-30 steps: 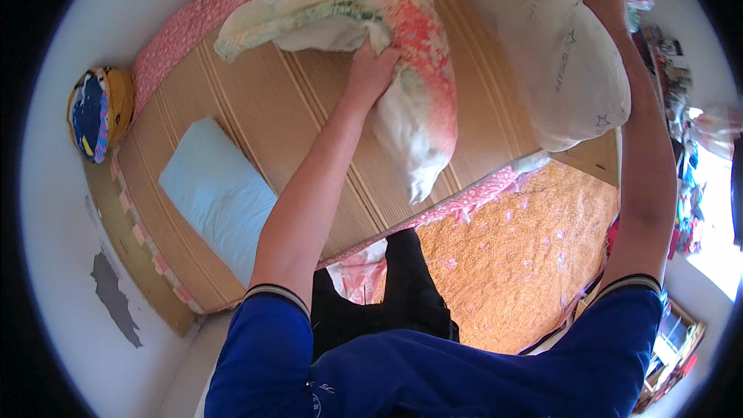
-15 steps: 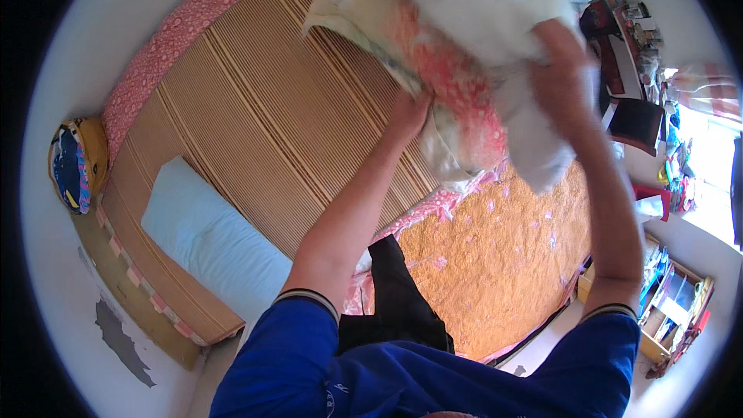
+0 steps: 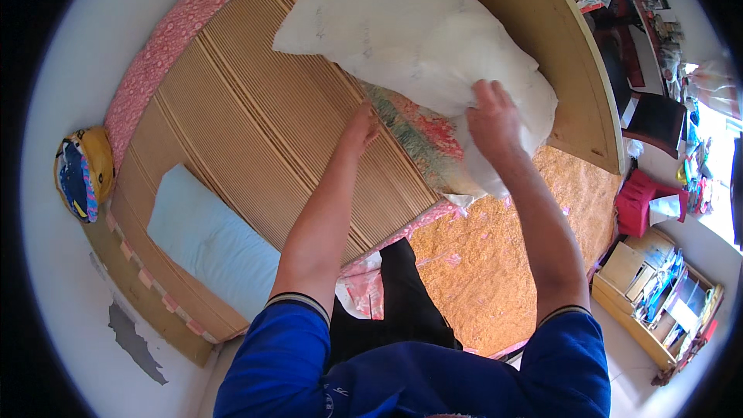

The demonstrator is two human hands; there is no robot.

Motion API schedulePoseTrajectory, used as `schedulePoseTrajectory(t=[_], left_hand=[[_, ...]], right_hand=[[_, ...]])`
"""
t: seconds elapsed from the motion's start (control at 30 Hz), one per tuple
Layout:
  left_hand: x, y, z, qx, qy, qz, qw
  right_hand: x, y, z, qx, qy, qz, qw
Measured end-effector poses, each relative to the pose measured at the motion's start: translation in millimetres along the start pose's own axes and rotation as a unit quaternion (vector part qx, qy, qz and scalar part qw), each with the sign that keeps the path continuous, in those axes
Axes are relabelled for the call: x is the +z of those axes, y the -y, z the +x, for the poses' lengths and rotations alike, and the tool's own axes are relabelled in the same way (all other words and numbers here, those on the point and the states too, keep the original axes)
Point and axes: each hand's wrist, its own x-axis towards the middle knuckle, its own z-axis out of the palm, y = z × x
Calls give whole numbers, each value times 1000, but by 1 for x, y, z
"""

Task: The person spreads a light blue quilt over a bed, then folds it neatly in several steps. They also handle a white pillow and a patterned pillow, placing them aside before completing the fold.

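A white quilt (image 3: pixel 410 31) lies bunched and folded at the foot end of the bed, with a red-and-green patterned part (image 3: pixel 426 135) showing under its near side. My right hand (image 3: pixel 497 120) is over the quilt's near right part, its fingers stretched out, slightly blurred and apart. Just left of the patterned edge, my left hand (image 3: pixel 358 130) hovers above the brown striped mat (image 3: pixel 263 116); its fingers are loosely bent with nothing visible in them. Whether the right fingertips press into the cloth is hard to tell.
A light blue pillow (image 3: pixel 213 240) rests at the mat's left end. The wooden bed board (image 3: pixel 557 54) curves round on the right. An orange-brown rug (image 3: pixel 511 263) covers the floor nearby. A yellow bag (image 3: pixel 97 162) sits at the far left; a wooden box of items (image 3: pixel 658 294) stands lower right.
The quilt has come down from being lifted and now lies on the bed, its white side up. My left hand has let go of its edge and moved left; my right hand has lowered leftward.
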Motion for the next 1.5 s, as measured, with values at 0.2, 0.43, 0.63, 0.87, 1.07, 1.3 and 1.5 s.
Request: schedulePoseTrajectory(t=[0.2, 0.43, 0.63, 0.87, 1.07, 1.3, 1.5], left_hand=[[57, -60, 26, 62, 36, -77, 994], [97, -104, 41, 282, 39, -17, 959], [50, -109, 84, 396, -82, 129, 906], [0, -82, 66, 300, -88, 237, 920], [28, -106, -46, 196, 75, 74, 975], [67, -126, -95, 270, 183, 87, 941], [58, -74, -72, 328, 204, 164, 908]], right_hand=[[-39, -17, -51, 102, 18, -27, 994], [23, -24, -60, 165, -16, 99, 981], [2, -17, -45, 135, -61, 119, 982], [68, 11, -15, 92, -28, 152, 984], [55, 20, -12, 61, -39, 122, 990], [-56, -35, 55, 87, -170, 92, 977], [-94, -43, 106, 83, -187, 50, 978]])
